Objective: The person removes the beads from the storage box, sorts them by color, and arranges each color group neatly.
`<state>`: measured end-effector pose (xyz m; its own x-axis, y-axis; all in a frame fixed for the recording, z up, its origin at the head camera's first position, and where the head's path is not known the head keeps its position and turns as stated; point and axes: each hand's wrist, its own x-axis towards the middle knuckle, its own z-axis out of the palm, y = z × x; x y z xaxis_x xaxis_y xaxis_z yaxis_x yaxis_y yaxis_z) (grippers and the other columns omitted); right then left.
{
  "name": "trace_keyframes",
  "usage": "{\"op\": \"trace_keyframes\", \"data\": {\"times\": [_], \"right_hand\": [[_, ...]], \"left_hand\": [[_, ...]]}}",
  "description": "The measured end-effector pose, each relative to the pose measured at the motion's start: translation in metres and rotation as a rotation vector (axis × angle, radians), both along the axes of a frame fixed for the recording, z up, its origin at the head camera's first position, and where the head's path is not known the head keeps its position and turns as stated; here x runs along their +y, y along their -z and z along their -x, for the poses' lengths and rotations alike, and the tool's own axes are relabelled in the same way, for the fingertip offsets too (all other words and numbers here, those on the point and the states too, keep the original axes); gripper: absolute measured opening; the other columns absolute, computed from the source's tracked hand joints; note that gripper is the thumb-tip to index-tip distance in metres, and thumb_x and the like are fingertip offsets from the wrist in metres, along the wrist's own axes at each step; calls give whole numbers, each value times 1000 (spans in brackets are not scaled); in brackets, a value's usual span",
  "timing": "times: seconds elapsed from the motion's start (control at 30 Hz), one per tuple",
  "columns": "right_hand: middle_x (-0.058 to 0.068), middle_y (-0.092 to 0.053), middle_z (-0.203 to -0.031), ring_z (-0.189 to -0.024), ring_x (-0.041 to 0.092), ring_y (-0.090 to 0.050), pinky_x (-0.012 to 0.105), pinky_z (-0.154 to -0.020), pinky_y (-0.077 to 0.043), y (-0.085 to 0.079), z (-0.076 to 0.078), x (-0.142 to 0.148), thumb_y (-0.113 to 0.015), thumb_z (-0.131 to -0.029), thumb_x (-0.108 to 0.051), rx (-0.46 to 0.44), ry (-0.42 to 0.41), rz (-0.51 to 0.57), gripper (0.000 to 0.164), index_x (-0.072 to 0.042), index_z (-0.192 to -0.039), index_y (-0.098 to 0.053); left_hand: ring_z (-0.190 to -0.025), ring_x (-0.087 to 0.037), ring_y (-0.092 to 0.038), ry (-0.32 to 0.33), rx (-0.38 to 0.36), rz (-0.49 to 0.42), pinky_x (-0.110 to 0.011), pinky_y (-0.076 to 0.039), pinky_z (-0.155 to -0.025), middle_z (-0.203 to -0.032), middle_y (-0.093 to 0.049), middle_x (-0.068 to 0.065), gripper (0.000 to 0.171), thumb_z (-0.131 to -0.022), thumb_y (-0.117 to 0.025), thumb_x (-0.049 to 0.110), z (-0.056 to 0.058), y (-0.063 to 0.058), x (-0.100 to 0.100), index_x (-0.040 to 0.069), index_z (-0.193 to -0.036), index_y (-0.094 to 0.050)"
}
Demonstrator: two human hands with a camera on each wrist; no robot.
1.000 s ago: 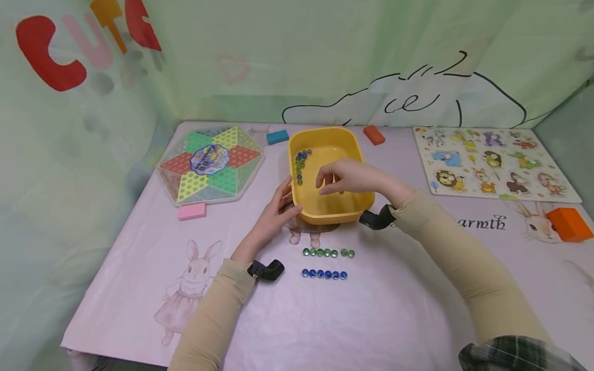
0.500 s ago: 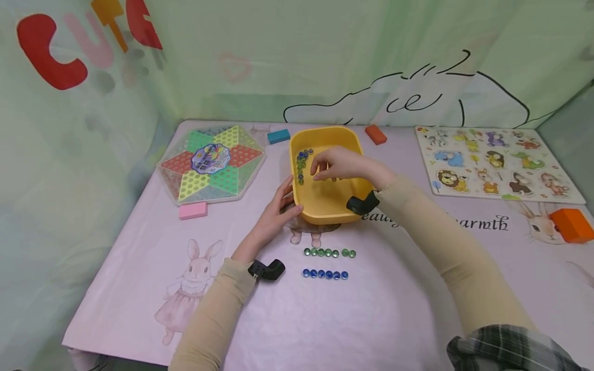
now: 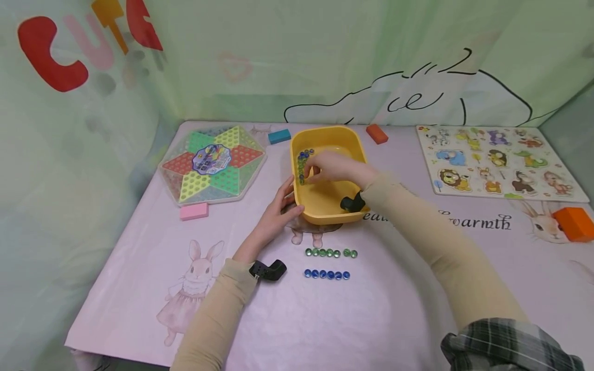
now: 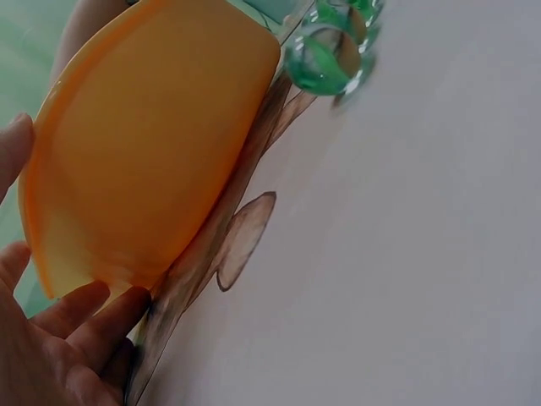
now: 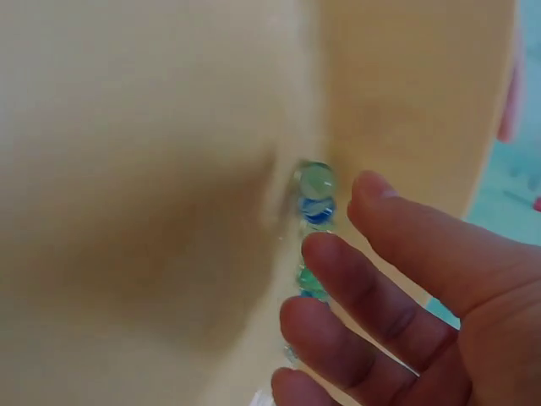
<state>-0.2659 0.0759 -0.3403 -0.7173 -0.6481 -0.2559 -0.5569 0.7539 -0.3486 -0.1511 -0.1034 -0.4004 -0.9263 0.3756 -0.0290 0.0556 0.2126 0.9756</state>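
My left hand point(image 3: 275, 219) touches the near left corner of a yellow plastic tub point(image 3: 325, 206), its fingers spread against the outer wall and its thumb by the rim. In the left wrist view, those fingers point(image 4: 93, 317) lie lightly along the tub's outside point(image 4: 161, 144). My right hand point(image 3: 335, 167) is inside the tub, close to a line of blue and green glass marbles point(image 3: 302, 167) along the left wall. Seen from the right wrist, thumb and fingers stand apart beside the marbles point(image 5: 317, 193), with nothing visibly gripped; the fingers hide part of the line.
Before the tub lie a row of green marbles point(image 3: 330, 253) and a row of blue marbles point(image 3: 327, 274). Around it are a star-patterned board point(image 3: 211, 165), an animal puzzle point(image 3: 501, 165), and blue point(image 3: 279, 136), red point(image 3: 377, 134), pink point(image 3: 194, 211) and orange blocks point(image 3: 574, 224).
My right hand has moved left inside the tub, from its middle to the marbles by the left wall. My left hand has stayed against the tub.
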Motion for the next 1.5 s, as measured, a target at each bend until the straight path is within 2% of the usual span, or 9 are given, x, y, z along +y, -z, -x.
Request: {"op": "trace_keyframes", "data": {"times": [0.13, 0.17, 0.37, 0.6, 0.77, 0.9, 1.07, 1.5], "right_hand": [[4, -61, -86, -76, 18, -52, 27, -68, -42, 2, -2, -2, -64, -87, -20, -15, -10, -9, 22, -13, -108, -65], [4, -61, -86, -76, 18, -52, 27, -68, -42, 2, -2, -3, -65, -87, -20, -16, -14, -12, 22, -13, -108, -65], [4, -60, -85, -74, 18, -51, 27, -66, -41, 2, -1, -5, -65, -87, -20, -20, -18, -11, 24, -13, -110, -64], [4, -61, -85, -75, 18, -51, 27, -66, -41, 6, 0, -5, -65, -87, -21, -37, -13, -27, 20, -14, -105, -66], [4, -61, -83, -76, 18, -52, 26, -67, -41, 11, -1, -6, -65, -87, -22, -67, -17, -59, 13, -14, -96, -68], [3, -61, -84, -78, 18, -52, 27, -69, -41, 11, -3, -8, -66, -86, -23, -97, -17, -59, 13, -14, -96, -68], [3, -62, -82, -76, 17, -53, 26, -70, -43, 11, -5, -12, -66, -86, -22, -133, -57, -44, 13, -13, -95, -67], [3, -62, -83, -77, 17, -53, 26, -70, -43, 6, -5, -12, -66, -85, -20, -117, -75, -51, 12, -11, -93, -67]], "left_hand": [[-133, -21, -36, -13, 24, -13, -40, -30, -109, -151, -26, -2, 70, -93, -55, 29, 8, 18, 0, 39, -147, -12], [-133, -21, -36, -12, 24, -10, -40, -30, -109, -151, -26, -2, 70, -93, -55, 29, 9, 18, 0, 39, -147, -12], [-135, -21, -34, -6, -7, 0, -39, -28, -110, -152, -23, -3, 71, -93, -55, 27, 8, 13, -1, 38, -147, -10], [-135, -28, -32, 17, -6, 9, -42, -28, -110, -152, -21, -12, 71, -95, -52, 20, -4, -12, -1, 22, -150, -7], [-135, -29, -32, 13, -4, 5, -42, -28, -110, -152, -21, -14, 70, -95, -52, 19, -5, -14, 0, 21, -150, -8], [-135, -29, -32, 11, -8, 4, -41, -28, -110, -152, -22, -13, 70, -95, -52, 21, -5, -13, 0, 22, -150, -8], [-135, -28, -32, 10, -13, 6, -40, -28, -110, -152, -22, -11, 70, -94, -53, 22, -5, -12, 0, 24, -150, -9], [-135, -29, -32, 11, -16, 2, -42, -28, -110, -152, -21, -11, 71, -95, -52, 20, -3, -11, -1, 23, -150, -8]]}}
